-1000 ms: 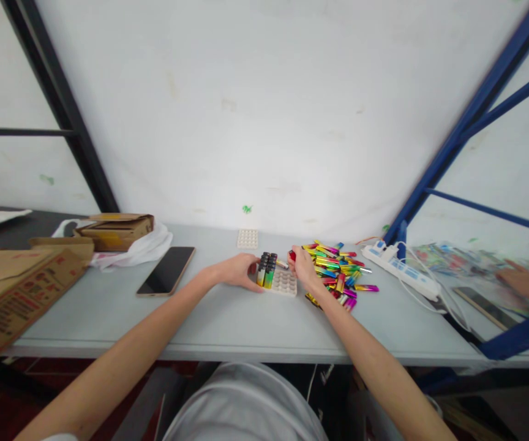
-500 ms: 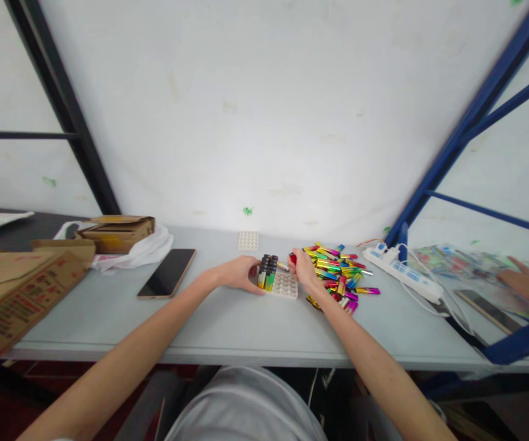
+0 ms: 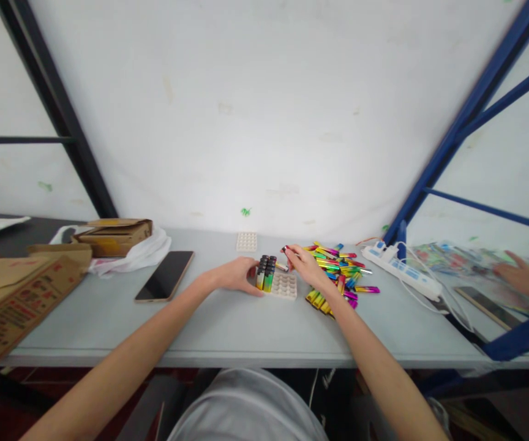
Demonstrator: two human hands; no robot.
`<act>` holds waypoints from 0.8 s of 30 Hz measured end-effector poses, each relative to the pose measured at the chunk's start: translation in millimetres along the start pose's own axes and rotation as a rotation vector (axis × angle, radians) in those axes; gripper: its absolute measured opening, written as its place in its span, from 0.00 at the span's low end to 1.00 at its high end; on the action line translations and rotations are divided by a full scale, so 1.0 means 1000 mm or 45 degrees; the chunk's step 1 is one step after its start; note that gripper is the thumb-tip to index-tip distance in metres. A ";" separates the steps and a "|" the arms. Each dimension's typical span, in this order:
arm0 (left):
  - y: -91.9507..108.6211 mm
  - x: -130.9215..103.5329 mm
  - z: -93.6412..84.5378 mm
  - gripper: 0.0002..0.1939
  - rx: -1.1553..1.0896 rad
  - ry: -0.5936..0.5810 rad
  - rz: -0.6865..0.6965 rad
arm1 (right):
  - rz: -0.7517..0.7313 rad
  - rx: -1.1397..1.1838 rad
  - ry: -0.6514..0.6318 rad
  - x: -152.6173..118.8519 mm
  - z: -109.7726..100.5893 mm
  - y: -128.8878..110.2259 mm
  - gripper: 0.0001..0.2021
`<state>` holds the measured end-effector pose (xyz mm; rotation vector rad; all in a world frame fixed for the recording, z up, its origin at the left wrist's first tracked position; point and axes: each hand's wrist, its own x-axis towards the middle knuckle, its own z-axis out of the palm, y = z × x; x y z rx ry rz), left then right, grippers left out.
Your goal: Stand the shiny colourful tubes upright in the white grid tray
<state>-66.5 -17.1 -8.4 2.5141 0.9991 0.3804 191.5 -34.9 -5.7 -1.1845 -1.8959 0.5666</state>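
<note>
On the grey table stands a white tray (image 3: 285, 286) with round pockets, and several upright lighters (image 3: 266, 274) with dark tops fill its left part. My left hand (image 3: 239, 275) curves round the left side of these lighters, thumb at the near corner and fingers at the back. Above the tray's right back part, my right hand (image 3: 305, 266) pinches a lighter (image 3: 285, 249) with a dark top. One light-coloured lighter (image 3: 281, 267) leans at the back of the tray. A loose pile of shiny, many-coloured lighters (image 3: 345, 269) lies right of my right hand.
A second white tray (image 3: 247, 241) sits near the wall. To the left are a phone (image 3: 165, 276), a small box (image 3: 120, 237) on a white bag and a large carton (image 3: 21, 294). Rightward lie a power strip (image 3: 400, 269) and another person's hands (image 3: 524, 278).
My right hand has moved slightly left from the pile, and the lighter in its fingers is now higher, over the tray. My left hand stays round the standing lighters.
</note>
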 end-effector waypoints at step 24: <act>0.008 -0.004 -0.002 0.29 -0.013 -0.004 -0.045 | -0.210 -0.254 -0.266 -0.006 -0.005 -0.001 0.10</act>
